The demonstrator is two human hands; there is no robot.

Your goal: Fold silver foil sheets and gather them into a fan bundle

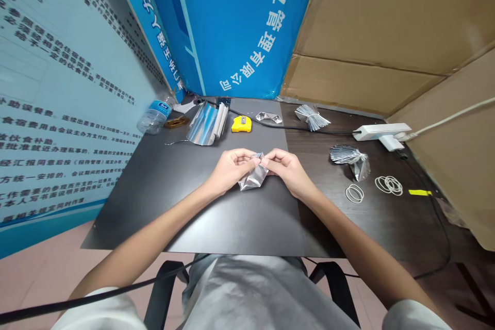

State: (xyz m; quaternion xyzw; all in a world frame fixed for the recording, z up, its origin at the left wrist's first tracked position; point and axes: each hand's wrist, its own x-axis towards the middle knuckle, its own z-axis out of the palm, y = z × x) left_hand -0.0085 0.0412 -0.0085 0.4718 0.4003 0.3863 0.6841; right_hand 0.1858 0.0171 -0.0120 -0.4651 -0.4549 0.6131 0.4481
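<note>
A small silver foil pouch (253, 179) is pinched between both of my hands above the middle of the dark table. My left hand (233, 166) grips its upper left part with thumb and fingers. On the other side my right hand (285, 166) pinches the upper right part. The pouch's lower end hangs free and looks creased, while its top is partly covered by my fingers. Beyond my hands lie a yellow tape measure (241, 124) and another folded silver foil piece (269, 117).
Two fanned foil bundles (312, 117) (346, 155) lie right, near white rubber bands (389, 185) and a white power strip (381, 131). At the back left are a rolled foil sheet (204, 124), brown tape (177, 121) and a plastic bottle (157, 113). Panels border the table.
</note>
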